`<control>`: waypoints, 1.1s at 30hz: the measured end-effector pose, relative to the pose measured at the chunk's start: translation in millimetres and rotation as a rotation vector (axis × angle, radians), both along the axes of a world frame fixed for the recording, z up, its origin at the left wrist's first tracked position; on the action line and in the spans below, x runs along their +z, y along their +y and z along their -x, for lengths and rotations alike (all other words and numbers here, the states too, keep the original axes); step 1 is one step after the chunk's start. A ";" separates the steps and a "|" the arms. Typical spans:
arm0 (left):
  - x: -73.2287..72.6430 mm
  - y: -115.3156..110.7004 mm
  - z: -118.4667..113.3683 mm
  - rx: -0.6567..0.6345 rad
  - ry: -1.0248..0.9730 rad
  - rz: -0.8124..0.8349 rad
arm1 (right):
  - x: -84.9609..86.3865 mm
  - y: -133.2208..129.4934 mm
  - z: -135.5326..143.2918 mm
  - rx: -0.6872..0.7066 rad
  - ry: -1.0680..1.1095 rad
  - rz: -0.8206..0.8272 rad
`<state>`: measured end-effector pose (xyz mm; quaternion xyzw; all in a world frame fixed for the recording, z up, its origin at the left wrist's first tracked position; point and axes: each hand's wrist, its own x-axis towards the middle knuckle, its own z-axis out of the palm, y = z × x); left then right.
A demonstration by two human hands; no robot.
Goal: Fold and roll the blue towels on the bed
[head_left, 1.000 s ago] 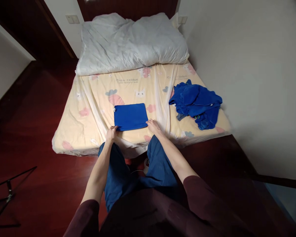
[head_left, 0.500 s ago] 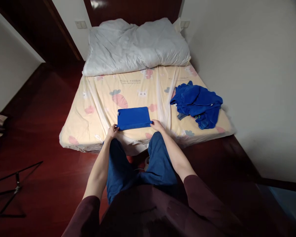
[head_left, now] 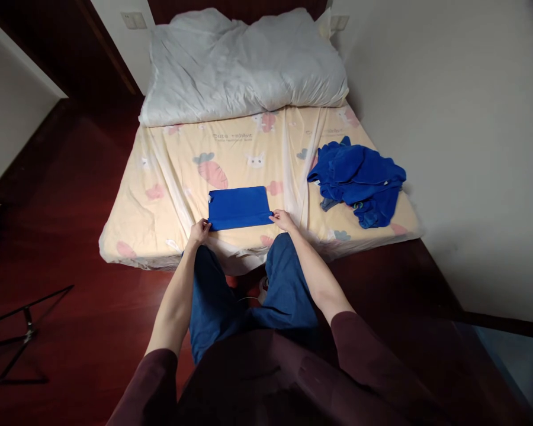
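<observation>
Folded blue cloth [head_left: 238,207] is laid flat as a neat rectangle on the bed [head_left: 169,177], close to the near edge and roughly midway along it. Its near left corner is pinched by the left hand [head_left: 199,231], and its near right corner is gripped by the right hand [head_left: 283,220]; both hands are closed on the fabric at the cloth's near edge, with the wrists resting over the bed's near edge. A small white tag is seen at the cloth's far left corner.

Bare patterned sheet is left open on the far side of the cloth and to its left, as far as the left edge of the bed. To the right, a crumpled pile of blue cloths [head_left: 359,180] is heaped near the right edge, well apart from the folded piece, with a strip of free sheet between them. The far end of the bed is covered by a bunched white duvet [head_left: 244,62]. The right edge of the bed is set beside a wall [head_left: 462,130]; dark wooden floor [head_left: 71,248] is seen beyond the left and near edges.
</observation>
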<state>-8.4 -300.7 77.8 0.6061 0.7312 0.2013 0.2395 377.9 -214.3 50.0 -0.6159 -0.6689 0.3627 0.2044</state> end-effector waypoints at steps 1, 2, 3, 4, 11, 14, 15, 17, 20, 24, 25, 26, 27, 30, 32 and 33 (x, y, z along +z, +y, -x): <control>0.7 0.9 -0.6 0.008 0.003 0.008 | 0.5 0.4 0.1 -0.007 -0.004 0.003; 1.4 1.8 -1.1 0.019 0.007 0.020 | 0.8 0.9 0.2 -0.013 -0.011 0.007; 1.9 2.5 -1.6 0.030 0.010 0.034 | 1.0 1.5 0.3 -0.019 -0.018 0.012; 2.2 3.2 -2.0 0.037 0.012 0.046 | 1.0 2.1 0.3 -0.024 -0.027 0.018; 2.2 4.9 -1.5 0.057 0.026 0.106 | 0.5 3.7 0.0 -0.040 -0.083 0.043; 2.0 5.7 -2.1 0.054 0.027 0.095 | 2.2 2.9 0.3 -0.048 -0.106 0.033; 1.8 6.0 -2.2 0.052 0.026 0.089 | 2.9 2.6 0.3 -0.052 -0.113 0.029; 1.1 6.7 -2.0 0.049 0.024 0.080 | 4.5 2.1 0.3 -0.057 -0.128 0.026; 0.1 6.7 -1.3 0.047 0.015 0.064 | 7.5 1.2 0.4 -0.065 -0.148 0.030; 1.6 1.6 -2.5 0.019 0.049 -0.102 | 14.5 -2.1 2.7 -0.051 -0.146 -0.106; 2.6 -0.7 -3.4 -0.016 0.060 -0.154 | 16.8 -3.5 3.8 -0.023 -0.136 -0.164; 3.6 -3.1 -4.6 -0.065 0.066 -0.197 | 19.3 -5.1 4.9 0.014 -0.123 -0.217; 4.7 -5.4 -6.0 -0.124 0.068 -0.229 | 22.0 -6.8 6.0 0.058 -0.111 -0.255; 7.0 -10.0 -10.2 -0.287 0.068 -0.250 | 29.2 -12.2 8.5 0.165 -0.076 -0.292; 7.1 -10.3 -12.1 -0.352 0.079 -0.218 | 32.2 -14.8 9.4 0.216 -0.063 -0.289; 6.6 -9.8 -12.5 -0.372 0.091 -0.201 | 32.9 -15.4 9.7 0.239 -0.063 -0.281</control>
